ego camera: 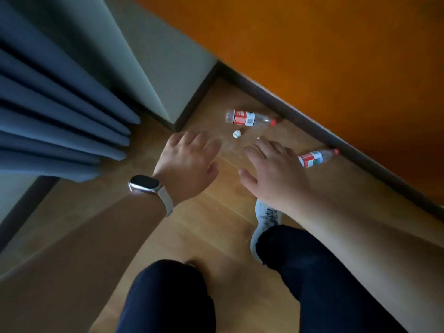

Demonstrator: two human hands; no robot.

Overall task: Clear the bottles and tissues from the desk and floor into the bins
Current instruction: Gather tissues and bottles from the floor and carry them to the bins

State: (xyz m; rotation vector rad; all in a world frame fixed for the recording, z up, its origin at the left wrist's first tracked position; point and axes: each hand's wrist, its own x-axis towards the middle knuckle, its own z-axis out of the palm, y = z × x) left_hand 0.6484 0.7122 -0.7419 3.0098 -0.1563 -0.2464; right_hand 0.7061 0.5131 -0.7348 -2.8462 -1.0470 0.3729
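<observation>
Two clear plastic bottles with red labels and red caps lie on the wooden floor by the orange wall: one bottle (249,118) straight ahead, a second bottle (318,157) to the right, partly behind my right hand. A small white crumpled tissue (236,134) lies just below the first bottle. My left hand (189,159), with a watch on its wrist, reaches out over the floor with relaxed fingers, holding nothing. My right hand (274,169) is likewise stretched forward, fingers spread and empty, a short way from the tissue and both bottles.
Blue curtains (60,111) hang at the left beside a grey wall corner (168,75). A dark skirting board (336,140) runs along the orange wall (336,56). My knees in dark trousers and a grey shoe (264,222) are below my hands.
</observation>
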